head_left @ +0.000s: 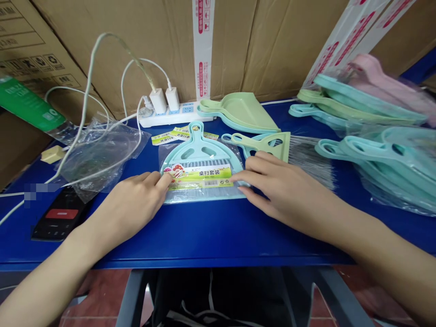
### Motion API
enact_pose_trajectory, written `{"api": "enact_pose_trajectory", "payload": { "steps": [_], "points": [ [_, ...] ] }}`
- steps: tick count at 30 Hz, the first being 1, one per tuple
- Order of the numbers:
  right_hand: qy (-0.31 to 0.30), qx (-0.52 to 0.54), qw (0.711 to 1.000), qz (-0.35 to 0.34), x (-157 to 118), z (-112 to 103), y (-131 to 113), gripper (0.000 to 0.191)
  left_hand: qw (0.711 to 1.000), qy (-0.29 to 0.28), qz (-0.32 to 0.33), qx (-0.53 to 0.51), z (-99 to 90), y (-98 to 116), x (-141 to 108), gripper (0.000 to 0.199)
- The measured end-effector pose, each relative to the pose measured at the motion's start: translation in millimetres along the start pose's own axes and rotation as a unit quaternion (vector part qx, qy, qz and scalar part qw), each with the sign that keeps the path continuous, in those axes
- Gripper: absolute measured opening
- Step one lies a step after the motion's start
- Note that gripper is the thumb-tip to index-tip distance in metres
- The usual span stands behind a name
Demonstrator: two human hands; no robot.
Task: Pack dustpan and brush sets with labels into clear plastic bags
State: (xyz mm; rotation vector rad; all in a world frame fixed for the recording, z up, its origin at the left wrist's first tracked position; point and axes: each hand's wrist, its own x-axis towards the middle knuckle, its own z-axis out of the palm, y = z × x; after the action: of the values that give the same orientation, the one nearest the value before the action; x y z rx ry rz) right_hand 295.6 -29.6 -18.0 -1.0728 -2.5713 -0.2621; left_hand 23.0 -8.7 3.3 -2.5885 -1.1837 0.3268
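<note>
A light-blue dustpan and brush set [196, 144] lies flat on the table in a clear plastic bag, its handle pointing away from me. Across the brush bristles is a yellow-green label card [204, 176] with a cartoon mushroom. My left hand [138, 200] grips the left edge of the set, fingers curled together, thumb hidden. On the other side, my right hand [272, 181] touches the right end of the card and the bag with its fingertips, the thumb and fingers apart. Just behind the set are several loose label cards [163, 137].
Loose dustpans [245, 109] and brushes [265, 143] lie behind my right hand. Bagged sets are piled at the right [402, 154]. A power strip [177, 119] with chargers and cables, empty plastic bags [102, 150], a phone [61, 213] and a green tube [30, 106] are at left.
</note>
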Motion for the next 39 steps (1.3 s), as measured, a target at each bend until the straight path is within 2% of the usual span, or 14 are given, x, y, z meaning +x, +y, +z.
{"api": "enact_pose_trajectory", "payload": {
  "steps": [3, 6, 10, 17, 26, 33, 39],
  "points": [
    [0.010, -0.013, 0.999, -0.034, 1.1, 0.4, 0.6, 0.027, 1.000, -0.008, -0.002, -0.009, 0.5, 1.2, 0.4, 0.032],
    [0.001, -0.010, 0.997, -0.082, 2.1, 2.1, 1.0, 0.039, 1.000, -0.015, -0.004, -0.008, 0.1, 2.0, 0.6, 0.029],
    [-0.018, 0.010, 0.997, -0.080, 2.2, 5.1, 0.3, 0.052, 1.000, -0.018, -0.005, -0.006, -0.9, 1.9, 0.4, 0.025],
    [-0.045, 0.029, 0.997, -0.060, 1.7, 3.6, -3.0, 0.049, 1.000, 0.004, 0.012, -0.008, 3.9, -0.8, -1.7, 0.027],
    [-0.041, 0.025, 0.996, -0.074, 0.5, 4.5, -1.7, 0.039, 1.000, 0.008, -0.009, 0.016, 0.4, -1.3, -3.7, 0.027],
    [-0.038, 0.023, 0.996, -0.080, -0.3, 4.7, -1.2, 0.036, 0.999, 0.023, 0.011, 0.044, 0.8, -1.2, -4.2, 0.031],
    [-0.040, 0.022, 0.996, -0.079, -0.1, 3.5, -0.2, 0.036, 1.000, 0.022, 0.004, 0.004, 0.9, -1.9, -4.3, 0.029]
  ]
}}
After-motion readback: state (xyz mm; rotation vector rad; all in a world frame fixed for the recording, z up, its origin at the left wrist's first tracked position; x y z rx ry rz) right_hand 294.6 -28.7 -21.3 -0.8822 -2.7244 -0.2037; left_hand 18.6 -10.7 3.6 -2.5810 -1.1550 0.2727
